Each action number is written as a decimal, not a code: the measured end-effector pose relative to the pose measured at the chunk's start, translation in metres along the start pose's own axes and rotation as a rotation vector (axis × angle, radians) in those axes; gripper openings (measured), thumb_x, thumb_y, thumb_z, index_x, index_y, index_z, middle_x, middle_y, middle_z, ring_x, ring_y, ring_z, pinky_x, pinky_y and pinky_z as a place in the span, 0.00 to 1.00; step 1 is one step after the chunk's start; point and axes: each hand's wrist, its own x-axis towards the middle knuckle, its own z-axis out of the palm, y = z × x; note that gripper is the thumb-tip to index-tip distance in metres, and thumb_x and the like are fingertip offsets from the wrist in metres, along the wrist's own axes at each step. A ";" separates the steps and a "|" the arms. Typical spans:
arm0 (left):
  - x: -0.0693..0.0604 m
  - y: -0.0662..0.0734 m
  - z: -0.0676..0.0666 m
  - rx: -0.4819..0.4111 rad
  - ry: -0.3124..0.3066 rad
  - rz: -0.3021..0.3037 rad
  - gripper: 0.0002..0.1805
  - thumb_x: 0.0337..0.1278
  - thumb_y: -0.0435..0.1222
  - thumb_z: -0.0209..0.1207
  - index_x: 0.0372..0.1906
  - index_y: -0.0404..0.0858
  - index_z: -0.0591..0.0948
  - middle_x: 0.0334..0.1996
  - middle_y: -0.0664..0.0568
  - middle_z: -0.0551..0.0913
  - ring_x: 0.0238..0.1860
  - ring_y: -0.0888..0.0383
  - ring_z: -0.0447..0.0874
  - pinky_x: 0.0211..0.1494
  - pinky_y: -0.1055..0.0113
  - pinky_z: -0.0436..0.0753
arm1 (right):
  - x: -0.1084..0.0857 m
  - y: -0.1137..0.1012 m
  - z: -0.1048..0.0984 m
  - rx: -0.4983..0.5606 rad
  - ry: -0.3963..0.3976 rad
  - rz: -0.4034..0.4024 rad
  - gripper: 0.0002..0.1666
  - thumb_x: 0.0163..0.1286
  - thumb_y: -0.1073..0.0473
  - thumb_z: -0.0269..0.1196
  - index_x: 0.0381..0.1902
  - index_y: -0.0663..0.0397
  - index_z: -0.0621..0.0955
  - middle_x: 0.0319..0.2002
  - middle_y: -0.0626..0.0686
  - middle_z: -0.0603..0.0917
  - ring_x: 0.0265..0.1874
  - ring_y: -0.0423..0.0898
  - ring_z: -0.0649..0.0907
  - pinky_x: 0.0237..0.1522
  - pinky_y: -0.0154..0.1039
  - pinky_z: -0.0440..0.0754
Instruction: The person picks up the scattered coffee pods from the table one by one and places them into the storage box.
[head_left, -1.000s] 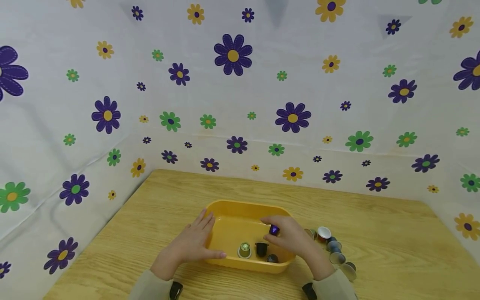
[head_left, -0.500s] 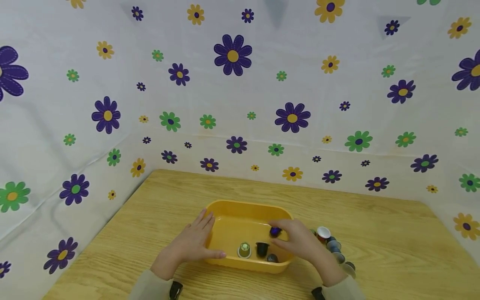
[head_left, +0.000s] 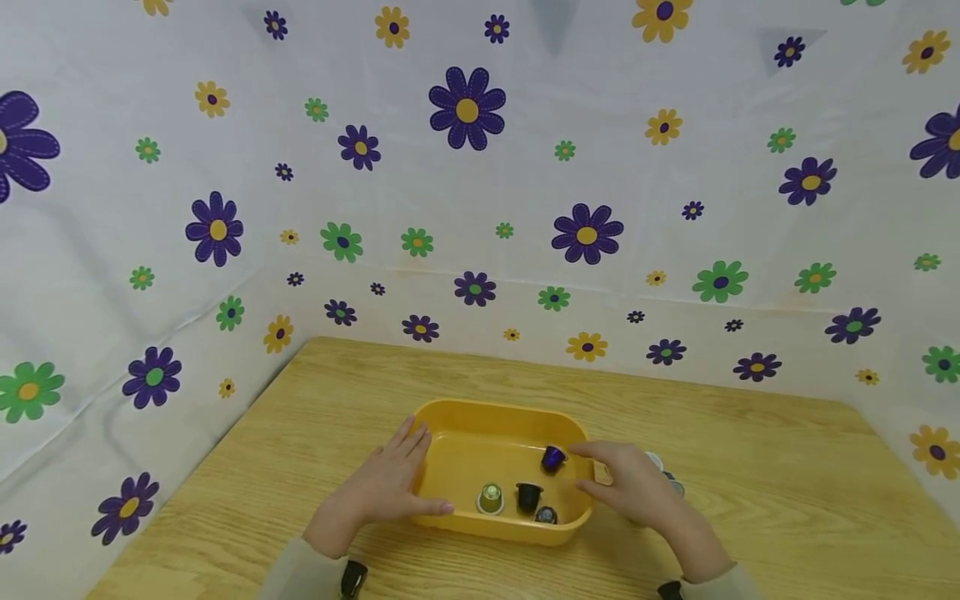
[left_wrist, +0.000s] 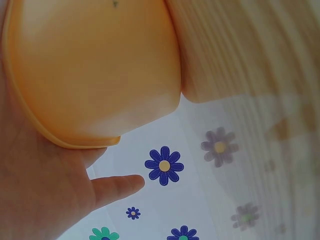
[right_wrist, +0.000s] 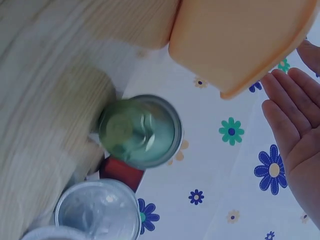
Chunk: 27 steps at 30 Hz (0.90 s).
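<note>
My left hand (head_left: 381,490) rests on the left rim of the yellow tray (head_left: 480,527), fingers spread, thumb along the near edge; in the left wrist view the palm (left_wrist: 45,185) lies against the tray wall. Over the tray's right rim is my right hand (head_left: 637,483), fingers apart and holding nothing. Inside the tray a purple capsule (head_left: 552,458) lies nearest to it, with a black capsule (head_left: 528,497), a dark grey capsule (head_left: 546,516) and a gold-green capsule (head_left: 491,497) along the near side.
Right of the tray, partly hidden by my right hand, are several capsules; the right wrist view shows a green capsule (right_wrist: 140,131), a red one (right_wrist: 121,172) and a silver lid (right_wrist: 98,210). A wooden table (head_left: 780,483) meets a flowered cloth (head_left: 510,183) behind.
My right hand has let go of the purple capsule, which now lies in the tray, and has moved right to the rim. The left hand has stayed in place.
</note>
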 end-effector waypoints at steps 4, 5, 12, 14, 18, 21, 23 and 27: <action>-0.001 0.000 0.000 0.007 -0.001 0.000 0.56 0.40 0.65 0.54 0.65 0.28 0.52 0.67 0.39 0.47 0.67 0.46 0.33 0.56 0.39 0.55 | -0.005 0.002 -0.004 -0.005 0.008 0.009 0.19 0.55 0.61 0.65 0.45 0.64 0.78 0.43 0.56 0.81 0.43 0.52 0.79 0.42 0.45 0.76; -0.001 0.000 -0.001 0.009 -0.001 -0.001 0.57 0.40 0.65 0.54 0.65 0.28 0.52 0.67 0.38 0.47 0.67 0.46 0.33 0.57 0.39 0.55 | -0.006 0.003 -0.005 -0.003 0.009 0.012 0.19 0.55 0.62 0.64 0.45 0.64 0.78 0.43 0.56 0.81 0.43 0.52 0.79 0.43 0.45 0.76; 0.000 0.001 -0.001 -0.002 -0.001 0.005 0.56 0.40 0.65 0.54 0.65 0.27 0.52 0.66 0.38 0.47 0.67 0.46 0.33 0.56 0.39 0.55 | -0.018 0.012 -0.013 0.013 0.013 0.064 0.20 0.54 0.61 0.65 0.46 0.63 0.78 0.44 0.57 0.80 0.40 0.50 0.79 0.40 0.43 0.77; 0.000 0.001 -0.001 -0.004 -0.007 0.010 0.56 0.41 0.65 0.53 0.65 0.27 0.52 0.66 0.38 0.46 0.67 0.46 0.33 0.56 0.39 0.55 | -0.022 0.015 -0.015 0.025 0.015 0.073 0.21 0.54 0.61 0.65 0.46 0.63 0.78 0.43 0.57 0.80 0.35 0.48 0.79 0.36 0.41 0.78; 0.000 0.000 0.000 -0.002 -0.007 0.017 0.56 0.41 0.65 0.53 0.65 0.26 0.52 0.66 0.37 0.47 0.67 0.45 0.33 0.56 0.39 0.55 | -0.029 0.019 -0.018 0.046 0.021 0.075 0.20 0.54 0.63 0.65 0.45 0.63 0.78 0.40 0.56 0.81 0.29 0.43 0.76 0.31 0.37 0.77; 0.000 -0.001 0.000 0.003 -0.003 0.018 0.56 0.41 0.65 0.54 0.65 0.26 0.53 0.66 0.36 0.48 0.66 0.44 0.34 0.56 0.39 0.56 | -0.033 0.022 -0.020 0.030 0.045 0.050 0.19 0.53 0.64 0.65 0.44 0.62 0.79 0.38 0.55 0.82 0.30 0.43 0.78 0.32 0.38 0.78; 0.000 -0.001 0.000 0.008 0.000 0.018 0.56 0.41 0.65 0.54 0.65 0.26 0.53 0.66 0.36 0.48 0.66 0.44 0.34 0.56 0.39 0.56 | -0.036 0.025 -0.021 0.014 0.056 0.040 0.19 0.53 0.64 0.65 0.44 0.62 0.79 0.38 0.54 0.82 0.31 0.44 0.79 0.33 0.40 0.78; -0.001 -0.001 0.001 0.002 0.002 0.023 0.57 0.40 0.65 0.54 0.65 0.26 0.53 0.66 0.36 0.48 0.67 0.44 0.34 0.56 0.39 0.55 | -0.045 0.029 -0.024 -0.024 0.053 0.053 0.20 0.53 0.64 0.65 0.44 0.64 0.79 0.39 0.55 0.82 0.36 0.48 0.80 0.37 0.42 0.78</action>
